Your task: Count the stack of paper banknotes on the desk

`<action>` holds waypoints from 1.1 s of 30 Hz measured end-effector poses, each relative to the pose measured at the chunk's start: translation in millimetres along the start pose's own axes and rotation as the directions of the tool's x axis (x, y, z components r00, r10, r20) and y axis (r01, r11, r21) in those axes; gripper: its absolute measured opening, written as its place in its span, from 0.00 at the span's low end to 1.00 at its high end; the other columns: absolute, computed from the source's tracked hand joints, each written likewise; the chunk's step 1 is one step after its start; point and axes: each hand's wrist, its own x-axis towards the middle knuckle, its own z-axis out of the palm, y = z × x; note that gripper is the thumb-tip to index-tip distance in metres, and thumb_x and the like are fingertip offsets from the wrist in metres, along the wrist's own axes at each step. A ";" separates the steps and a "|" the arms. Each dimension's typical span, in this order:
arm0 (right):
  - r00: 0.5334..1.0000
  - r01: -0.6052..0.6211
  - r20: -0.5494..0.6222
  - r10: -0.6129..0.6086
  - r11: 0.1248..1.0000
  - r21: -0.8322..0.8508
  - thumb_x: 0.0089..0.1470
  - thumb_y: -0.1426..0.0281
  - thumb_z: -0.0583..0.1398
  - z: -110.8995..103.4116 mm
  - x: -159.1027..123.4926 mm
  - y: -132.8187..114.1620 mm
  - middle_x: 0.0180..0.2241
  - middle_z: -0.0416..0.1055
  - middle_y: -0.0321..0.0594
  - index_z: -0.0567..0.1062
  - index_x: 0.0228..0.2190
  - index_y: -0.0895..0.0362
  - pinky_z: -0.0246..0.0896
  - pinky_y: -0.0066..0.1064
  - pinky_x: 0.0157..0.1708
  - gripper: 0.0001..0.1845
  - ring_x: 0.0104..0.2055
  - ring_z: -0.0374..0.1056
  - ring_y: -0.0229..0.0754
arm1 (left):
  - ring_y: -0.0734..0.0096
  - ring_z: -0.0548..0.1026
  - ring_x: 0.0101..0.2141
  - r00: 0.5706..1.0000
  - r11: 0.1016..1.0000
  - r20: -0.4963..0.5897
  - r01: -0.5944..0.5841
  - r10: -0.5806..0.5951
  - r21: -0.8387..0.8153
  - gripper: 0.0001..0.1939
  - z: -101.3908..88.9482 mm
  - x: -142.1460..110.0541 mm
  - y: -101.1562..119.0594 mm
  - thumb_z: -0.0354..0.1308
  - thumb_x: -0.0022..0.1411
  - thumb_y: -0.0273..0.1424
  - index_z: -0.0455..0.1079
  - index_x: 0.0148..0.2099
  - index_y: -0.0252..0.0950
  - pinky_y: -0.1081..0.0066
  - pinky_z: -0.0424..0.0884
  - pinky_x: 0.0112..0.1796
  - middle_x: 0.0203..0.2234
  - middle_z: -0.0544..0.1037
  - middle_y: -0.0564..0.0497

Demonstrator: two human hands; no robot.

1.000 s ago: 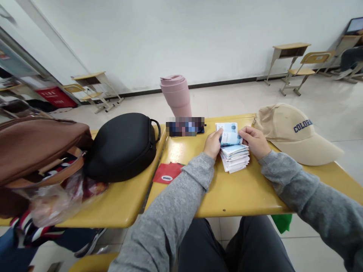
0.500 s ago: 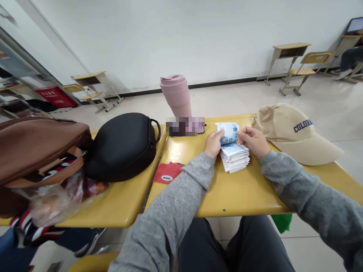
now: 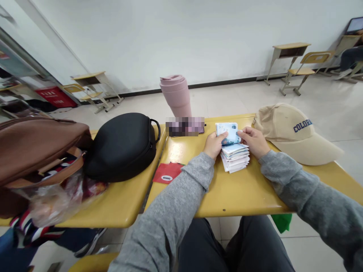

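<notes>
My left hand [image 3: 214, 145] is closed on a bundle of blue-and-white banknotes [image 3: 230, 130], its thumb pressing on the top face. At the bundle's right edge my right hand [image 3: 254, 141] pinches the corner of a note between thumb and fingertips. Just below the held notes, a loose stack of banknotes [image 3: 236, 160] lies on the yellow desk [image 3: 210, 200], its edges uneven. How many notes each hand grips cannot be made out.
A beige cap [image 3: 292, 128] lies to the right. Behind stand a pink tumbler [image 3: 177, 96] and a partly blurred phone [image 3: 200, 127]. A red card or pouch [image 3: 166, 173] sits near my left forearm. On the adjoining desk are a black case [image 3: 121, 147] and a brown bag [image 3: 42, 147].
The top face of the held notes looks different, with a paler side now showing. My left thumb has shifted slightly right over it; both hands stay in nearly the same place.
</notes>
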 end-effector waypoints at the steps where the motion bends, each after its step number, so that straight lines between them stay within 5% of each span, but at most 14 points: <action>1: 1.000 -0.001 -0.002 0.001 1.000 -0.001 0.44 0.56 0.62 0.1 0.0 -0.1 0.16 0.64 0.31 0.66 0.20 0.57 0.48 0.26 0.18 0.18 0.17 0.54 0.32 | 0.76 0.68 0.23 1.000 1.000 -0.003 0.001 -0.001 -0.001 0.13 0.2 -0.1 0.2 0.66 0.44 0.35 0.72 0.31 0.31 0.72 0.63 0.30 0.22 0.74 0.51; 15: 0.994 0.106 0.010 -0.107 0.994 0.030 0.47 0.60 0.61 0.1 -4.2 -5.9 0.14 0.57 0.29 0.65 0.18 0.56 0.43 0.27 0.19 0.16 0.18 0.50 0.32 | 0.72 0.72 0.26 0.998 0.995 -0.067 -0.024 0.018 -0.099 0.14 2.1 0.5 2.8 0.60 0.52 0.40 0.70 0.28 0.32 0.70 0.67 0.34 0.21 0.73 0.51; 33: 0.996 0.054 0.067 -0.065 0.987 0.154 0.45 0.58 0.63 3.4 -8.3 -14.6 0.13 0.52 0.27 0.65 0.21 0.56 0.36 0.27 0.17 0.16 0.16 0.45 0.30 | 0.68 0.75 0.31 0.995 0.994 -0.089 -0.046 0.037 -0.098 0.14 2.3 0.5 2.9 0.61 0.51 0.40 0.72 0.29 0.32 0.69 0.68 0.37 0.24 0.76 0.49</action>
